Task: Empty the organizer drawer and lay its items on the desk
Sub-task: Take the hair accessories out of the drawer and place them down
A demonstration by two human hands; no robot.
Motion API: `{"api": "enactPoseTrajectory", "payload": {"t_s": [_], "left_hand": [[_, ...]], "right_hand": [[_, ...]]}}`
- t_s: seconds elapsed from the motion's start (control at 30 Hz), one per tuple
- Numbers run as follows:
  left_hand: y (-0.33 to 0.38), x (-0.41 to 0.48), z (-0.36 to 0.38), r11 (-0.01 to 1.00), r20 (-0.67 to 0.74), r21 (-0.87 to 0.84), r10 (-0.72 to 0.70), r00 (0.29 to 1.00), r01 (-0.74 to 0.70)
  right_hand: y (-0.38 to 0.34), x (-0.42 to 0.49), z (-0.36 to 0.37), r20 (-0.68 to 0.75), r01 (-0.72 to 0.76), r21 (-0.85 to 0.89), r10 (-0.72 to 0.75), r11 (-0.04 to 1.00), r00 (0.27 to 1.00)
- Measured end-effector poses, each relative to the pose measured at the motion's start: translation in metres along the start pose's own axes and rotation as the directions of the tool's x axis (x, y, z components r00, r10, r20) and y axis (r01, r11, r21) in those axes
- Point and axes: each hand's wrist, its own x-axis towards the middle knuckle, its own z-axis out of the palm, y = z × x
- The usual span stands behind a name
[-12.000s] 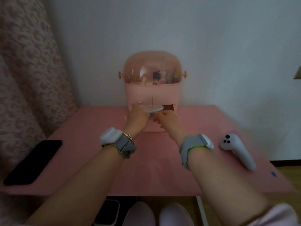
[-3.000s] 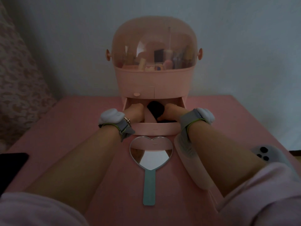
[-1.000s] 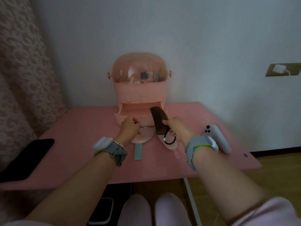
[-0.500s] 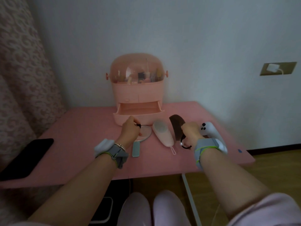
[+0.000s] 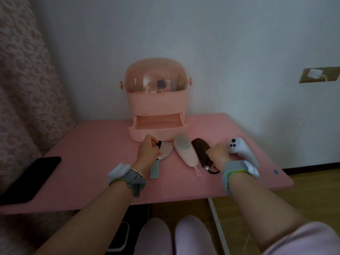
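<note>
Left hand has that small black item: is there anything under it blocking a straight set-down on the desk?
Yes. The left hand holds the black item above the mirror; bare desk lies to its left.

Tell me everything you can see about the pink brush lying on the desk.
The pink brush lies flat on the pink desk, in front of the organizer's open drawer, between the hand mirror and the dark brown comb. It looks like smooth plastic: an oval head with a greyish bristle pad facing up, narrowing to a handle that ends in a small hanging loop pointing toward the person. Neither hand touches it.
</note>
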Motion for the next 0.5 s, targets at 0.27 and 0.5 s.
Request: {"api": "enactPoseTrajectory", "payload": {"t_s": [0.27, 0.5], "left_hand": [[-0.009, 0.001, -0.003, 1.0, 0.0, -0.011, -0.02, 1.0, 0.02], [-0.012, 0.003, -0.014, 1.0, -0.024, 0.008, -0.02, 1.0, 0.021]], "right_hand": [[-0.002, -0.002, 0.002, -0.031, 0.045, 0.052, -0.044, 0.998, 0.999], [-0.033, -0.01, -0.008, -0.104, 0.148, 0.198, -0.129, 0.969, 0.986]]}}
